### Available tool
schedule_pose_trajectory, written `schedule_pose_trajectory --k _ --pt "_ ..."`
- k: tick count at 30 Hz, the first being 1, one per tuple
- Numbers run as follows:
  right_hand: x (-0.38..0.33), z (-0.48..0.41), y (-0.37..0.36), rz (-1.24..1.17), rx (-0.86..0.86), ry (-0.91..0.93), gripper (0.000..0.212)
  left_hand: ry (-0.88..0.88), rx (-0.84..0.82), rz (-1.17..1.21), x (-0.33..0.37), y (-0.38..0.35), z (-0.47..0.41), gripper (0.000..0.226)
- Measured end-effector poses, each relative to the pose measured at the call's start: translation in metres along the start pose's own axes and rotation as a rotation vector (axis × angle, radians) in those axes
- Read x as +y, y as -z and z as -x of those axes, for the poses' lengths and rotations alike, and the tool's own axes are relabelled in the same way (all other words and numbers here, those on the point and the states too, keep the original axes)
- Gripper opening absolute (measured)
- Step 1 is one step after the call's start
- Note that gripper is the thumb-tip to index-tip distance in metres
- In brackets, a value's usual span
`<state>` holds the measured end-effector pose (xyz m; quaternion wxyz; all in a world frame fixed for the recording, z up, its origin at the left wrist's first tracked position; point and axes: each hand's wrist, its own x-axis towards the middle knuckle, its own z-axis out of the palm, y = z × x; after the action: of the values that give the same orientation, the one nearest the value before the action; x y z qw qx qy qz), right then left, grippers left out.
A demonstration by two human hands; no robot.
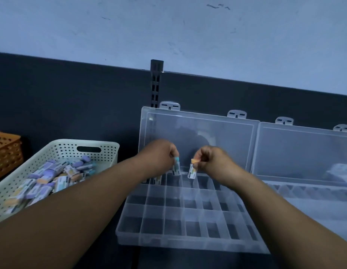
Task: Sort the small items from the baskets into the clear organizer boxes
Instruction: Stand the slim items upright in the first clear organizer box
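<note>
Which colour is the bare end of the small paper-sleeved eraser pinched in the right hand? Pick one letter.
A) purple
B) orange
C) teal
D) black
B: the right hand pinches a small paper-sleeved eraser with an orange end over the clear plastic organizer box; the left hand holds the teal-ended eraser.

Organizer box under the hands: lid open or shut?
Open: the lid stands up against the dark wall, leaving the compartments of the organizer box exposed.
</note>
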<state>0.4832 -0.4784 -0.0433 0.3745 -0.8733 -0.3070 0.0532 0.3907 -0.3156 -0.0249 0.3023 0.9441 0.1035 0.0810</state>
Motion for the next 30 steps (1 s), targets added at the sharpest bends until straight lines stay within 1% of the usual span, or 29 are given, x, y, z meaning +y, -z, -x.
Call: schedule_pose_trajectory --k 4,8,12,19,27,30 --pt "0.007 -0.003 -0.008 0.021 -0.051 -0.035 0.01 0.008 -0.027 -0.148 -0.006 -0.012 -0.01 0.016" --pt "0.011 -0.005 -0.015 0.055 -0.057 -0.061 0.015 -0.008 -0.042 -0.245 -0.011 -0.021 -0.014 0.024" --pt "0.014 -0.002 -0.017 0.069 -0.083 -0.071 0.007 -0.033 -0.043 -0.3 -0.016 -0.028 -0.017 0.025" --pt "0.017 -0.002 -0.019 0.119 -0.075 -0.057 0.006 -0.03 -0.042 -0.313 -0.024 -0.035 -0.018 0.027" --pt "0.017 0.0 -0.02 0.175 -0.062 -0.067 0.013 -0.047 -0.03 -0.336 -0.026 -0.034 -0.016 0.033" --pt "0.017 0.001 -0.019 0.179 -0.058 -0.083 0.017 -0.059 -0.005 -0.316 -0.027 -0.032 -0.014 0.029"
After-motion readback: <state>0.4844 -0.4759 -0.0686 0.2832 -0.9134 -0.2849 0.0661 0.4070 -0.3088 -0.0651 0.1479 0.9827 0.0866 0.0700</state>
